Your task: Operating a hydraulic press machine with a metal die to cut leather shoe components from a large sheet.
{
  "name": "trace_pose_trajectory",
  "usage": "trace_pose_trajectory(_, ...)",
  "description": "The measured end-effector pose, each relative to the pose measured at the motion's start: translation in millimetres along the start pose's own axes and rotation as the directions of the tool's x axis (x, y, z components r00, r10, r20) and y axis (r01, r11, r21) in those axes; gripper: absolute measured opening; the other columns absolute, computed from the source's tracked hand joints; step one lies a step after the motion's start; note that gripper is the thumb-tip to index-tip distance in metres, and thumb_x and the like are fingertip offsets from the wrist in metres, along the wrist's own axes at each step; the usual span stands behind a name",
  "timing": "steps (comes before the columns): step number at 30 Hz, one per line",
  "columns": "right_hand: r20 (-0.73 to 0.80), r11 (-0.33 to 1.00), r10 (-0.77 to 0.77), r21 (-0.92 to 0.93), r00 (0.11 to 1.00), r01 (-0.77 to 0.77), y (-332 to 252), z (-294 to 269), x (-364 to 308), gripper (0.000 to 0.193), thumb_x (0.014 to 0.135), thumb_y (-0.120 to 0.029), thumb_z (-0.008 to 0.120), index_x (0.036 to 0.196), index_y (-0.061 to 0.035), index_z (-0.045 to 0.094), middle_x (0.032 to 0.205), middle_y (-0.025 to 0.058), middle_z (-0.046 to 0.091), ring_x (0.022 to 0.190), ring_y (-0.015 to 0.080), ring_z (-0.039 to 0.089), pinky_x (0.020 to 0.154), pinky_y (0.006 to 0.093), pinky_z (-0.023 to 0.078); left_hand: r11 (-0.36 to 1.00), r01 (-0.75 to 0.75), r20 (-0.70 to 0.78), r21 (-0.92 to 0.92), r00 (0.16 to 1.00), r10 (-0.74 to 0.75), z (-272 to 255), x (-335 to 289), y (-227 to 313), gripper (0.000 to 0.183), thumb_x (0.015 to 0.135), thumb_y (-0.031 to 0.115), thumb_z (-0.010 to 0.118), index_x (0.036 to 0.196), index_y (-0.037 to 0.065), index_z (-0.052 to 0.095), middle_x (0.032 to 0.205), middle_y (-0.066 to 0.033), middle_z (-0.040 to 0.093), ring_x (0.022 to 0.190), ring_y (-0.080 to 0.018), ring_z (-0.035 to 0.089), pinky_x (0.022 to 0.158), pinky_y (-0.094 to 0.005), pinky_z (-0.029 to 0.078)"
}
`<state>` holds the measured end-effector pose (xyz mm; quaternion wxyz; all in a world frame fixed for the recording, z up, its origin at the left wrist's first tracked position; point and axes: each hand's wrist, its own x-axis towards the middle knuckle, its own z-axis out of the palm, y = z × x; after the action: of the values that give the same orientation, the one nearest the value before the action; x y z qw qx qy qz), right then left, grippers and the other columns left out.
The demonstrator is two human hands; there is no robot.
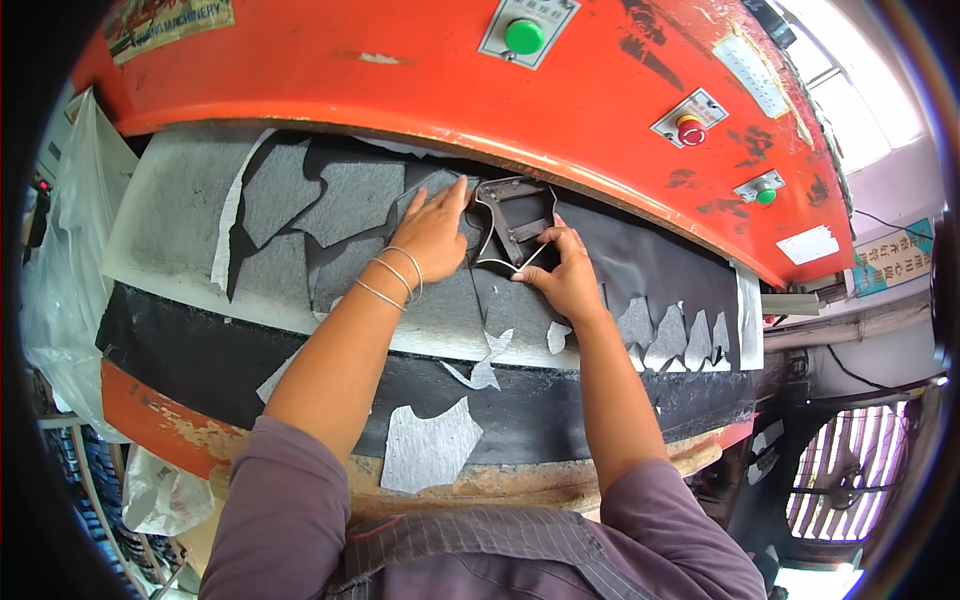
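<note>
- Head view: the left hand lies flat, fingers spread, on the grey fabric sheet; the right hand pinches the metal cutting die, near the far edge of the cutting board.
- Risk: the die could slip, or fingers remain under the orange press head.
- Fabric offcuts lie on the near edge.

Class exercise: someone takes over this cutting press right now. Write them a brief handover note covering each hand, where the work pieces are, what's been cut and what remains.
Left hand: flat on the grey fabric sheet, fingertips against the metal cutting die.
Right hand: gripping the die's lower right edge.
The die lies on the sheet under the orange press head.
Done: many shapes are already cut out of the sheet; offcuts lie on the front ledge.
Left: uncut dark fabric remains to the right of the die.
</note>
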<state>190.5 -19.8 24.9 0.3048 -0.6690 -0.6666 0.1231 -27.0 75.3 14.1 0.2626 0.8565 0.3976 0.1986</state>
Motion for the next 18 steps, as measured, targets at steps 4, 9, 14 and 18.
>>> trace_pose_trajectory(4,-0.009,1.000,-0.020,-0.020,1.000,0.020,-3.0,-7.6,-7.2,0.071,0.057,-0.039,0.085,0.110,-0.0045,0.054,0.136,0.0302,0.042,0.130,0.0396,0.039,0.111,0.0456,0.027,0.999,0.036,0.030,-0.025,0.999,-0.035,-1.6,-5.5,10.4,0.072,0.080,0.008,0.045,0.144,-0.005,0.015,0.143,-0.0173,0.040,0.139,-0.0261,0.028,0.116,-0.0425,0.012)
trace_pose_trajectory(9,0.040,0.999,-0.017,-0.042,0.999,0.019,-21.0,-44.0,-26.1,0.089,0.061,-0.036,0.084,0.134,-0.0070,0.043,0.136,0.0215,0.047,0.129,0.0380,0.040,0.110,0.0451,0.029,0.987,0.107,0.113,0.116,0.986,-0.121,-16.7,-9.8,39.5,0.062,0.081,0.015,0.049,0.136,-0.005,0.029,0.134,-0.0226,0.046,0.130,-0.0317,0.039,0.114,-0.0440,0.018)
trace_pose_trajectory(14,-0.382,0.937,0.040,0.336,0.923,0.099,-15.8,-106.1,-87.2,0.077,0.074,-0.029,0.078,0.136,-0.0019,0.043,0.135,0.0159,0.049,0.129,0.0283,0.043,0.107,0.0391,0.034,0.997,0.082,-0.250,0.001,0.965,-0.079,-16.3,-78.2,51.9,0.043,0.083,0.016,0.055,0.121,-0.003,0.049,0.112,-0.0216,0.059,0.111,-0.0370,0.052,0.103,-0.0433,0.035)
trace_pose_trajectory(18,-0.886,0.960,0.062,0.180,0.459,0.217,-37.1,-229.8,-67.6,0.044,0.099,-0.028,0.045,0.133,0.0003,0.044,0.136,0.0174,0.046,0.131,0.0280,0.038,0.109,0.0402,0.027,0.952,-0.228,-0.592,-0.203,0.803,0.066,-91.5,-81.1,138.4,0.014,0.086,0.012,0.059,0.093,0.001,0.065,0.088,-0.0160,0.065,0.085,-0.0342,0.060,0.076,-0.0365,0.048)
